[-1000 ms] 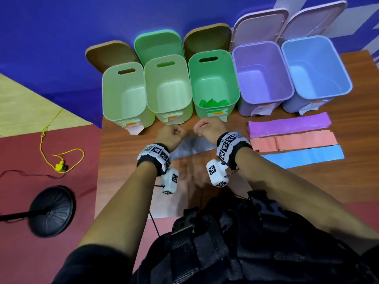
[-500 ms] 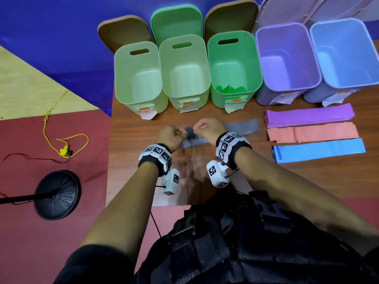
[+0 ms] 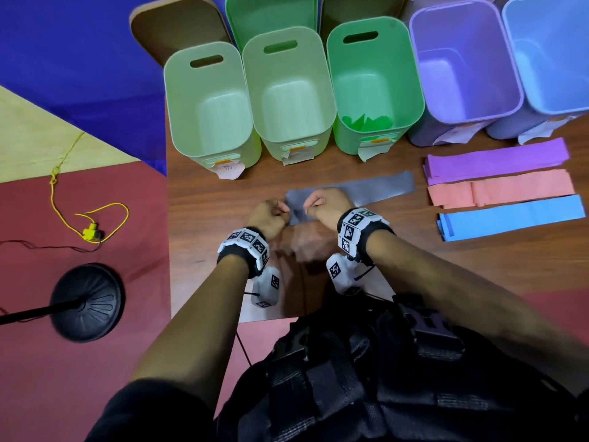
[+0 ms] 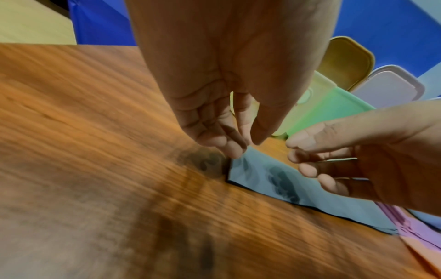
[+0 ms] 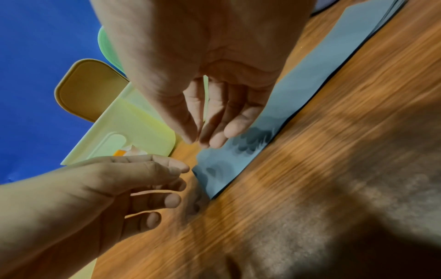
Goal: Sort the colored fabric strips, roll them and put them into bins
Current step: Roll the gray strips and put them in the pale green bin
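Note:
A grey fabric strip [image 3: 376, 189] [image 4: 310, 198] [image 5: 310, 75] lies flat on the wooden table [image 3: 207, 218], below the bins. Both hands hover at its left end. My left hand [image 3: 277, 215] [image 4: 245, 145] has loosely curled fingers, and its fingertips touch the strip's corner. My right hand [image 3: 315, 205] [image 5: 200, 139] hangs just over the end's far corner with thumb and fingers near each other, nothing between them. Purple [image 3: 497, 161], pink [image 3: 500, 191] and blue [image 3: 513, 218] strips lie stacked in rows at the right. Green strips [image 3: 366, 121] lie in the green bin [image 3: 366, 74].
Two pale green bins [image 3: 207, 100] [image 3: 287, 90] stand left of the green one, a purple bin [image 3: 462, 59] and a blue bin [image 3: 554, 59] right of it, all open. Off the table's left edge, on the floor, are a black stand base [image 3: 86, 301] and a yellow cord [image 3: 89, 231].
The grey strip, earlier bunched under the hands, now lies stretched out to the right. The hands have stayed at its left end and the view has moved closer to the bins.

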Demonstrator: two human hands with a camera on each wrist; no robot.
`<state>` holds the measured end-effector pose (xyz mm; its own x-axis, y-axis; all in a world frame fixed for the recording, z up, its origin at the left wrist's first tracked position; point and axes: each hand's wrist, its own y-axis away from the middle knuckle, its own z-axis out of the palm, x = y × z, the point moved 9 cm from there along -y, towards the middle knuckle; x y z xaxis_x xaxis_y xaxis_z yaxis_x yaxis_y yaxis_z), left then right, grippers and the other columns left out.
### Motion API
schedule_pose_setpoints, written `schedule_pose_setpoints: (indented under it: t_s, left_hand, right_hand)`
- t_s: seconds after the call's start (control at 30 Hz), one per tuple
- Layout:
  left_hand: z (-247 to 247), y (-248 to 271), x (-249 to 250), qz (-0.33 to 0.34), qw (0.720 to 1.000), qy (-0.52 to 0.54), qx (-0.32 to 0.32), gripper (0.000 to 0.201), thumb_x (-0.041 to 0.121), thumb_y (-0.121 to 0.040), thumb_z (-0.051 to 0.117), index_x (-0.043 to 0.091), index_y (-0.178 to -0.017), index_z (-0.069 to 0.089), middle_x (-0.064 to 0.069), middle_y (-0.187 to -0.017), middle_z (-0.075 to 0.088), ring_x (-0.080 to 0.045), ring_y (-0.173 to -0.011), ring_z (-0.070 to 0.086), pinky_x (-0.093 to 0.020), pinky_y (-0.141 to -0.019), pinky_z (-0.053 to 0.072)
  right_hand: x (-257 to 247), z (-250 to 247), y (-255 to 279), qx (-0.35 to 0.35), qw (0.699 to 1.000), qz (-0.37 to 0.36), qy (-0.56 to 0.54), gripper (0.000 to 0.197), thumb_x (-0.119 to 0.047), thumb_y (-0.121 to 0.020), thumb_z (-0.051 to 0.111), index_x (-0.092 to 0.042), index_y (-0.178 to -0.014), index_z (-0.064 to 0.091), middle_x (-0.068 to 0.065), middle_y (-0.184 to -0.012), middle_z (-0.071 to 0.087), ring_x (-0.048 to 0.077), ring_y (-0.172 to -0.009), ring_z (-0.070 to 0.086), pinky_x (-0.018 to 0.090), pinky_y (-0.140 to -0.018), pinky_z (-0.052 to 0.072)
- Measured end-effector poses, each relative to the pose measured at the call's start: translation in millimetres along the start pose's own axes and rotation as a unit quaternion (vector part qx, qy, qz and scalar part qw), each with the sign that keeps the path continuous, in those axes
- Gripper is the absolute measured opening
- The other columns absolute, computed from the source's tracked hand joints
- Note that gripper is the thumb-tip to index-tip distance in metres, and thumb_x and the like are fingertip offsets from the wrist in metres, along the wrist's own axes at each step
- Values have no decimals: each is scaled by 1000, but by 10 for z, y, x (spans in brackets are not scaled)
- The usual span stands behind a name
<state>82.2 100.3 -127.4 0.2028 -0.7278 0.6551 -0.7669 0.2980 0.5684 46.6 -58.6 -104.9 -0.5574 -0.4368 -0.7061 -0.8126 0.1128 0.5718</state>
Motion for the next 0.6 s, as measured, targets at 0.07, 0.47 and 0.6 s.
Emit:
schedule_pose_setpoints:
  t_s: [0.07, 0.47, 0.6]
  left_hand:
    - [11, -56, -65, -11, 1000, 7, -15, 15, 2, -88, 59, 17, -86, 57, 4, -80, 65, -18, -78, 59, -17, -67, 42]
    - [161, -299, -366, -54, 997, 49, -34, 23, 15, -67, 57, 28, -84, 50, -2, -83, 66, -29, -88, 66, -31, -80, 50]
    - [179, -292, -245, -15, 994, 106, -37, 33, 13, -61, 50, 31, -88, 53, 0, -78, 65, -28, -78, 66, -41, -82, 54]
  right_hand:
    - [26, 60, -54, 1, 1000, 9, -7, 13, -8, -86, 67, -20, -83, 70, -3, -83, 70, 19, -90, 69, 31, -83, 57]
    - [150, 394, -164, -38, 997, 69, -12, 26, 4, -90, 59, 2, -115, 67, 15, -117, 69, 18, -97, 60, 4, -65, 45]
    - [145, 393, -177, -53, 996, 69, 10, 33, 0, -88, 63, -7, -120, 66, 11, -120, 68, 23, -106, 64, 21, -86, 51]
